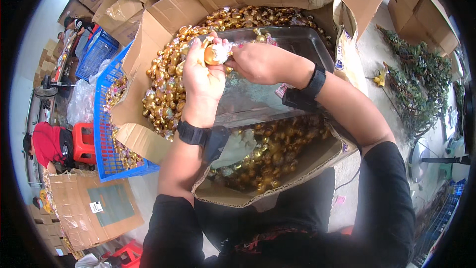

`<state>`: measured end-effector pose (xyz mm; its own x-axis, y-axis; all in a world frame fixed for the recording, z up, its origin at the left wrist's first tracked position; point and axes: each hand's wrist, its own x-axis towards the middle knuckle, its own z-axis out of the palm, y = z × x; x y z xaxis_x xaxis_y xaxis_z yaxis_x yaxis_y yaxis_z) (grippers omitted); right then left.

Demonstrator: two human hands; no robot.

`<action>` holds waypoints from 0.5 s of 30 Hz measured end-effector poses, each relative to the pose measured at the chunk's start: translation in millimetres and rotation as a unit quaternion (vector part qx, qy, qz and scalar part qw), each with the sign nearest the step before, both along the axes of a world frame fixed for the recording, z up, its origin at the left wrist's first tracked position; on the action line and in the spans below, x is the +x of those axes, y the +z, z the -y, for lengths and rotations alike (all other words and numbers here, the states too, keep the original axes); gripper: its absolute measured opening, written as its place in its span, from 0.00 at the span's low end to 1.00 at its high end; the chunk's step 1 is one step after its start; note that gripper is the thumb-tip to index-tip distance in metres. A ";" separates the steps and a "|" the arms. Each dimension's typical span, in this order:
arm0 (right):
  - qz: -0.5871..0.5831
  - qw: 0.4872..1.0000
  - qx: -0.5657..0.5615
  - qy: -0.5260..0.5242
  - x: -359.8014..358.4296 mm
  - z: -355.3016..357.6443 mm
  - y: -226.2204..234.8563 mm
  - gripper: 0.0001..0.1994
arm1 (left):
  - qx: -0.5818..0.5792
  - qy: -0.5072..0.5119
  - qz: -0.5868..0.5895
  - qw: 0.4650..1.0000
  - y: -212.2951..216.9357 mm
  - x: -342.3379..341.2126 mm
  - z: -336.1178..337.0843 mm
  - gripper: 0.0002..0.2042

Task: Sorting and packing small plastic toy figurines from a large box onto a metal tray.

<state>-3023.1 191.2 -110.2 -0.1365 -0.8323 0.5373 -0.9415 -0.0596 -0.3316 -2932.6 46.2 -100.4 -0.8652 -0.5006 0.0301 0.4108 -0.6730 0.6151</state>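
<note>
A round gold ornament (pixel 214 55) with a white, frosted-looking part sits in the fingers of my left hand (pixel 202 80), palm turned up. My right hand (pixel 262 63) is closed in a pinch right beside the white part; what its fingertips hold is hidden. Both hands are above a grey metal tray (pixel 297 39), which lies across a big open cardboard box (pixel 163 7). On the tray are a few gold and pink-white pieces near its far edge. Heaped gold ornaments (pixel 166 82) fill the box around and below the tray.
Left of the box stands a blue plastic crate (pixel 103 134) with more ornaments. A closed carton (pixel 74 213), a red stool (pixel 83 139) and a person in red (pixel 47 144) are farther left. Green artificial branches (pixel 421 79) and a fan (pixel 420 159) are at the right.
</note>
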 end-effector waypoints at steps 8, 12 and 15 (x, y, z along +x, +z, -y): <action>0.131 0.991 0.019 0.002 4.7 2.3 15.0 0.12 | -0.019 0.001 -0.025 1.000 -11.1 -2.0 18.0 0.14; 0.080 0.995 0.035 -0.047 1.6 -2.3 20.8 0.12 | 0.004 -0.003 -0.050 0.999 -9.1 -4.0 14.5 0.14; 0.075 0.995 0.047 -0.048 1.6 -2.8 23.5 0.12 | 0.002 -0.020 -0.064 0.998 -6.7 -2.7 13.0 0.13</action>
